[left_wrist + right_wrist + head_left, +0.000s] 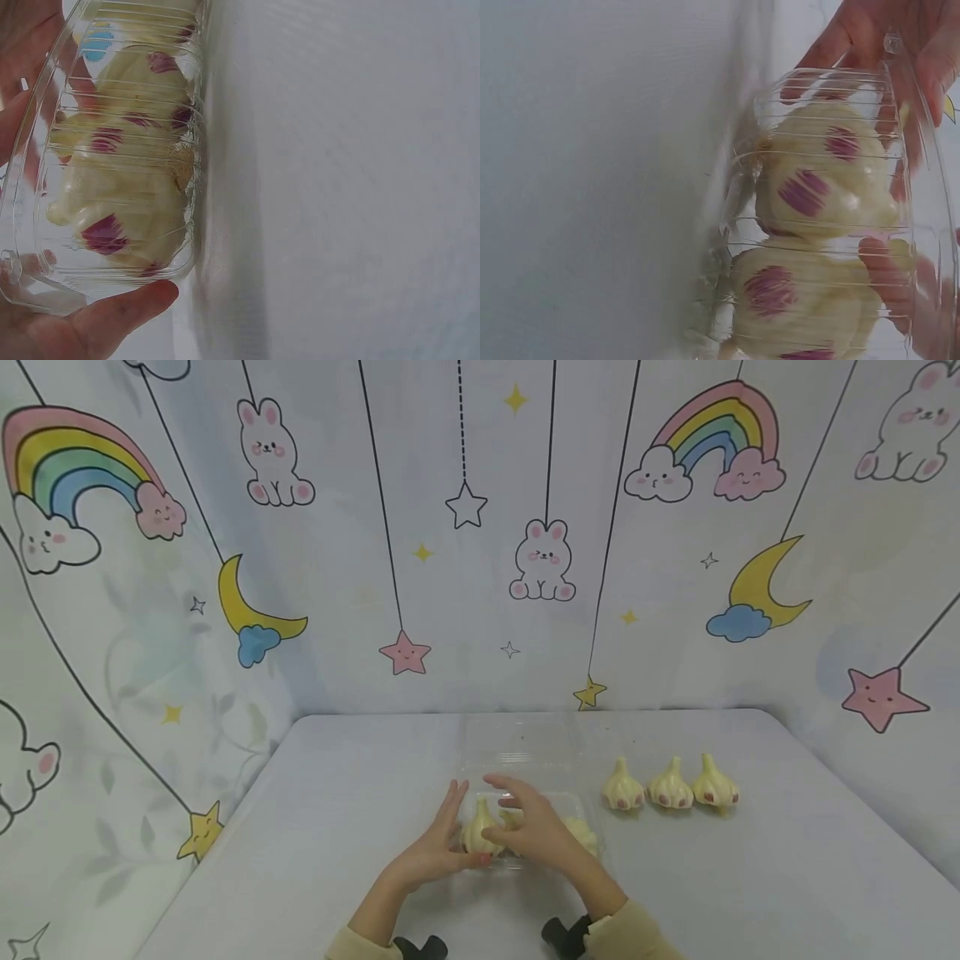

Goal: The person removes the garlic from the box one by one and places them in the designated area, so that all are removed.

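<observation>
We had clear box (930, 172) between both hands | left hand (431, 857): fingers spread at its end | right hand (536, 828): fingers half-spread over garlic (481, 828) inside, grip unclear

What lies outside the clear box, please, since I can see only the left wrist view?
Observer: The head view shows three garlic bulbs in a row to the right of the box.
Operator: Thank you; are those three upright or on their sides?
Observer: Upright, with their narrow tops pointing up.
Operator: And may I ask whether the lid is open?
Observer: It is open, swung back on the far side.
</observation>
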Tool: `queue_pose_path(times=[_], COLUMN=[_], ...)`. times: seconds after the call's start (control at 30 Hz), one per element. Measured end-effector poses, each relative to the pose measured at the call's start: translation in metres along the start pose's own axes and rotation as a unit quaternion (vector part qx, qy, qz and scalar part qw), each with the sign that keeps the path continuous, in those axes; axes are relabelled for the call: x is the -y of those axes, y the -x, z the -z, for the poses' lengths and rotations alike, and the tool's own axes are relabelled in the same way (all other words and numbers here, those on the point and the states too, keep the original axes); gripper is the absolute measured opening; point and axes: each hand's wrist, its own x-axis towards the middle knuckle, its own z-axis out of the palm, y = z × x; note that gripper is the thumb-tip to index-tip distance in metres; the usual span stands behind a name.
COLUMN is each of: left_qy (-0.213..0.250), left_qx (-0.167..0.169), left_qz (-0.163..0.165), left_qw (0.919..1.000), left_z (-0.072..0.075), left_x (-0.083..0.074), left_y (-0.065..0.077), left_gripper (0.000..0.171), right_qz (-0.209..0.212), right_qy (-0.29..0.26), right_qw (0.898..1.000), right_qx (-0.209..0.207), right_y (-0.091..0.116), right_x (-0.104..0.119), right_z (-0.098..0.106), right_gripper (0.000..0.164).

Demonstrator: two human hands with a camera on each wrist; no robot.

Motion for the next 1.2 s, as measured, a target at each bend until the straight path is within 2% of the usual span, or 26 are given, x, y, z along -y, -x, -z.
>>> queue_pose_path(times=[0.47, 0.77, 1.0, 1.2], left_qy=[-0.007, -0.006, -0.021, -0.007], left_qx=[-0.007, -0.005, -0.011, -0.006], left_qz=[-0.002, 0.005, -0.001, 0.001], left_qw=[0.9999, 1.0, 0.9997, 1.0], left_z=[0.0, 0.0, 0.0, 0.0], left_x=[-0.001, -0.003, -0.004, -0.003], left_y=[0.0, 0.0, 0.001, 0.001], left_gripper=[0.103, 0.104, 0.104, 0.106], right_qz=[0.004, 0.007, 0.012, 0.008], right_qy=[0.028, 0.05, 0.068, 0.086], right_qw=[0.999, 0.997, 0.995, 0.993], right_qx=[0.018, 0.049, 0.067, 0.086], right_y=[-0.006, -0.008, -0.01, -0.011], right_x=[0.0, 0.001, 0.001, 0.002], right_z=[-0.005, -0.007, -0.007, -0.009], right_gripper=[0.066, 0.07, 0.071, 0.07])
